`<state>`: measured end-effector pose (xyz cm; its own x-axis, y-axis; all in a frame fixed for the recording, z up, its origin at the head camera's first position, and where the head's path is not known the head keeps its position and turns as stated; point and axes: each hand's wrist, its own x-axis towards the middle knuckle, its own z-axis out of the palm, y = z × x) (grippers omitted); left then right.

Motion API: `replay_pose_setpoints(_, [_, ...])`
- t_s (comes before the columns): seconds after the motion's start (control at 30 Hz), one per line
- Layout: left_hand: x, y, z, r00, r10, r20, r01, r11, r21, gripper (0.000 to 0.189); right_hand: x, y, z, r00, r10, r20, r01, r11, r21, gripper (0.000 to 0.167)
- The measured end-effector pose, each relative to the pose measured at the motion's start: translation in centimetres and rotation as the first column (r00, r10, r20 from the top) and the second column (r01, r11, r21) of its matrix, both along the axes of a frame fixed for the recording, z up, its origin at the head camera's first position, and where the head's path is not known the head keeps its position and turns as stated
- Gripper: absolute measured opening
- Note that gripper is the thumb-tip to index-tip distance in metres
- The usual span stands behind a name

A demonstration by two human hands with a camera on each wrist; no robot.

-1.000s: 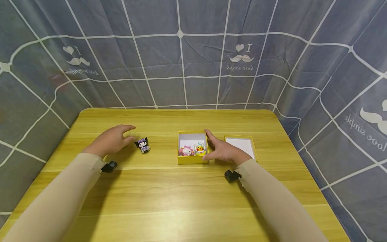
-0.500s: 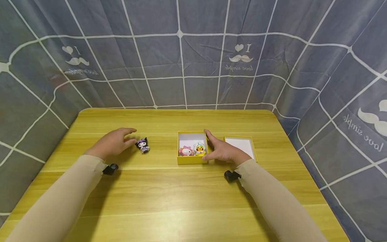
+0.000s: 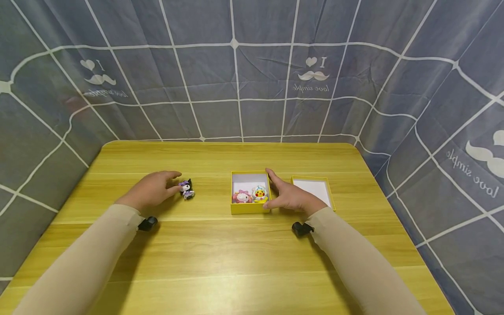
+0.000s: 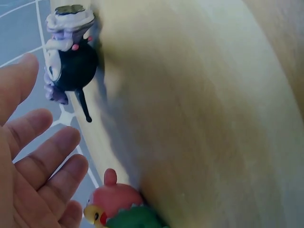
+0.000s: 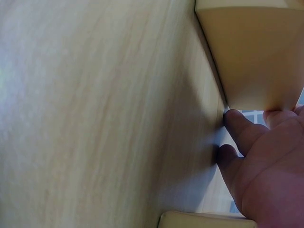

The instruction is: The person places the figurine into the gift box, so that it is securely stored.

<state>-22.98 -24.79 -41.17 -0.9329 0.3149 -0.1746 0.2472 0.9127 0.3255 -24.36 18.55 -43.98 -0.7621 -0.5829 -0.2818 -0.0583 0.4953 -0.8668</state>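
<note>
In the head view my left hand (image 3: 151, 190) reaches in from the left beside a small black-and-purple figurine (image 3: 187, 189), its thumb overlapping the figurine's edge. The left wrist view shows the fingers spread, with the figurine (image 4: 73, 59) beyond the thumb and nothing in the palm. My right hand (image 3: 289, 196) holds the right side of an open yellow box (image 3: 250, 209), thumb at the near corner and index finger at the far one. Inside the box lie a pink-and-white figurine (image 3: 242, 197) and a yellow figurine in a pale hood (image 3: 260, 194).
A yellow lid (image 3: 315, 188) with a white inside lies right of the box, partly behind my right hand. Low in the left wrist view is a pink-and-green figurine (image 4: 116, 202), hidden in the head view. Grey checked curtains (image 3: 260, 74) surround the wooden table (image 3: 236, 262).
My left hand has moved slightly right and nearer, up to the black-and-purple figurine, its thumb now overlapping it. My right hand and the box have stayed put.
</note>
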Motion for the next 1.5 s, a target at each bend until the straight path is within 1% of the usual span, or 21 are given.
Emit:
replay_pose_setpoints(0.1, [0.0,0.2,-0.3,1.0,-0.009,-0.004,0.009,1.0,0.005,0.061,-0.1,0.1,-0.2,1.0,0.004,-0.014,-0.004,1.0,0.01,0.134])
replay_pose_setpoints(0.2, [0.1,0.5,-0.5,1.0,-0.02,-0.017,0.02,1.0,-0.009,0.059,-0.2,0.1,-0.3,1.0,0.001,-0.021,-0.001,1.0,0.022,0.135])
replay_pose_setpoints(0.47, [0.1,1.0,-0.8,0.999,-0.03,-0.026,0.029,0.999,-0.028,0.053,-0.2,0.1,-0.3,1.0,0.001,-0.021,-0.001,1.0,0.029,0.135])
replay_pose_setpoints(0.83, [0.0,1.2,-0.9,0.999,-0.044,-0.023,0.044,0.999,-0.015,0.051,-0.2,0.0,-0.2,1.0,-0.006,-0.019,0.007,0.999,0.038,0.135])
replay_pose_setpoints(1.13, [-0.2,1.2,-1.3,0.999,-0.036,-0.023,0.037,0.999,0.015,0.046,-0.1,-0.1,-0.1,1.0,-0.008,-0.014,0.009,0.999,0.033,0.134])
replay_pose_setpoints(1.5, [-0.3,1.2,-1.3,0.999,-0.038,-0.018,0.039,0.999,0.026,0.043,-0.1,0.0,-0.1,1.0,-0.013,-0.014,0.014,0.999,0.043,0.135])
